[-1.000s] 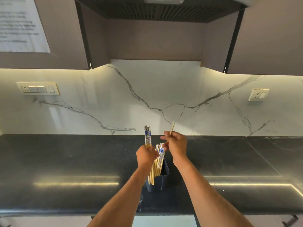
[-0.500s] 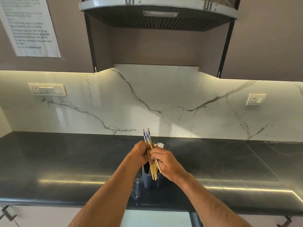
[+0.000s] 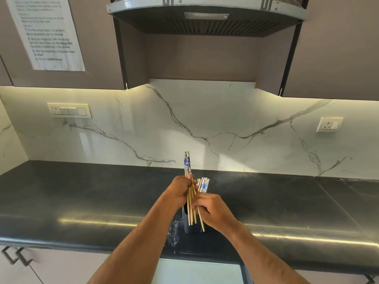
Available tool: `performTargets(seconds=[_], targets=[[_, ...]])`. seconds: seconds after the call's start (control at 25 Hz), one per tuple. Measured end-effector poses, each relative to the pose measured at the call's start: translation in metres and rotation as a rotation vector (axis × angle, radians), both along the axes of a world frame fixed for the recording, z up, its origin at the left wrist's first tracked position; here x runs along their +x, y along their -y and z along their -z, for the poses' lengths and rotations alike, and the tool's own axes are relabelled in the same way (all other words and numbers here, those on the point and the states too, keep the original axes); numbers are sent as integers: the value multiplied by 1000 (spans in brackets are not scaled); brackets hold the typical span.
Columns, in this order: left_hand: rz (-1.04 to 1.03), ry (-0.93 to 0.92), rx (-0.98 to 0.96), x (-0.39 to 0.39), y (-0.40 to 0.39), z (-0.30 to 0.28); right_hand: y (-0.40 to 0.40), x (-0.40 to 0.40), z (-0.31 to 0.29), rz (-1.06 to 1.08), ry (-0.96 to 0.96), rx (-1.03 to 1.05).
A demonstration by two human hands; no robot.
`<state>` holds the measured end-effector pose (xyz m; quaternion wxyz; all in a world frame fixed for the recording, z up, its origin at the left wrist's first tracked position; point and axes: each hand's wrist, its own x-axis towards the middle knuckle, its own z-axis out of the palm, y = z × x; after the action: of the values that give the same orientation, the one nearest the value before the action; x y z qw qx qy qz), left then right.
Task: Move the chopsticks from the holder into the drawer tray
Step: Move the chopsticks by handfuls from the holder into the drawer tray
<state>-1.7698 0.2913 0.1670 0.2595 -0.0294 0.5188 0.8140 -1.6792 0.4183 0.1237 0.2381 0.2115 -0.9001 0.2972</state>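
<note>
A dark holder (image 3: 187, 224) stands on the black counter (image 3: 102, 197), mostly hidden behind my hands. Wooden chopsticks with blue-and-white patterned tops (image 3: 203, 184) stick up out of it. My left hand (image 3: 180, 191) is shut on a raised bundle of chopsticks (image 3: 187, 163) whose tops rise above my fist and whose tips hang in front of the holder. My right hand (image 3: 211, 210) is closed on a single chopstick (image 3: 201, 222), pressing it against that bundle. The drawer tray is not in view.
A marble backsplash (image 3: 205, 124) rises behind the counter, with a switch panel (image 3: 69, 110) at left and a socket (image 3: 329, 124) at right. Dark upper cabinets and a range hood (image 3: 207, 15) hang overhead. Cabinet handles (image 3: 15, 256) show below the counter edge at left.
My right hand came down from above the holder with one chopstick and brought it against the bundle in my left hand. The camera tilted up slightly.
</note>
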Motion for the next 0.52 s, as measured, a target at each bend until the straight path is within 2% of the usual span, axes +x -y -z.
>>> performTargets(seconds=[0.08, 0.16, 0.24, 0.32, 0.52], targets=[[-5, -94, -103, 4, -2, 2, -2, 0, -1, 62, -163, -6], [48, -202, -191, 11, -3, 8, -4, -10, -10, 193, -189, -179], [127, -281, -240, 20, -3, 17, -9, -23, -27, 283, -16, -414], [193, -322, -272, 26, -3, 25, -17, -37, -40, 281, 179, -512], [350, -354, -319, 36, -6, 32, -41, -53, -47, 178, 410, -402]])
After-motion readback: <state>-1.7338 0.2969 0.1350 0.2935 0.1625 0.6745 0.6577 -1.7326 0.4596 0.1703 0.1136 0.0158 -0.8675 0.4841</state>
